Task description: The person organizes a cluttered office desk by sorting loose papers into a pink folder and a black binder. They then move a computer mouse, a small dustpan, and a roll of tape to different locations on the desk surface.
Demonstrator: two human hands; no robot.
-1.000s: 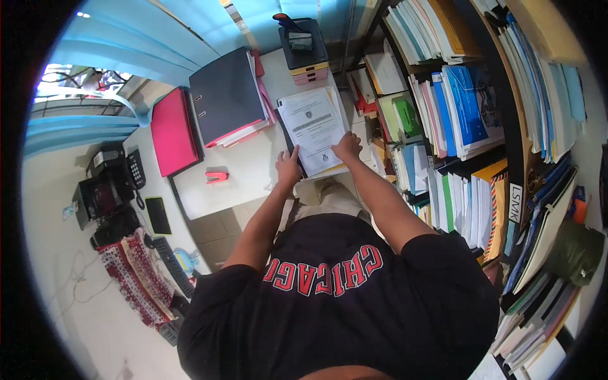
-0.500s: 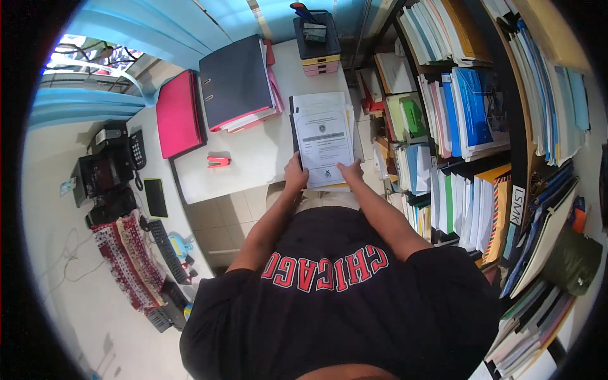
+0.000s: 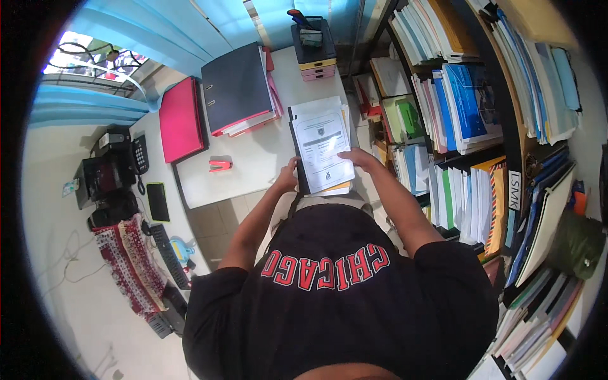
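Observation:
A stack of papers (image 3: pixel 322 136), topped by a glossy printed sheet with a black strip along its left side, sits at the near right end of the white desk (image 3: pixel 253 177). My left hand (image 3: pixel 289 174) has its fingers curled round the stack's lower left edge. My right hand (image 3: pixel 360 160) grips its right side, thumb on the top sheet. To the left lie a red stapler (image 3: pixel 220 165), a thick dark lever binder (image 3: pixel 231 88) with papers inside and a pink folder (image 3: pixel 180 117).
Stacked trays (image 3: pixel 315 54) stand at the back of the desk. Shelves crammed with files (image 3: pixel 468 101) rise close on my right. A side desk on my left holds a phone (image 3: pixel 140 155), a tablet (image 3: pixel 158 201) and a keyboard (image 3: pixel 168 253). Blue curtains (image 3: pixel 145 44) hang behind.
The stack has shifted slightly right and toward me since a second ago. My left hand has moved down its left edge, and my right hand has changed its grip on the right side.

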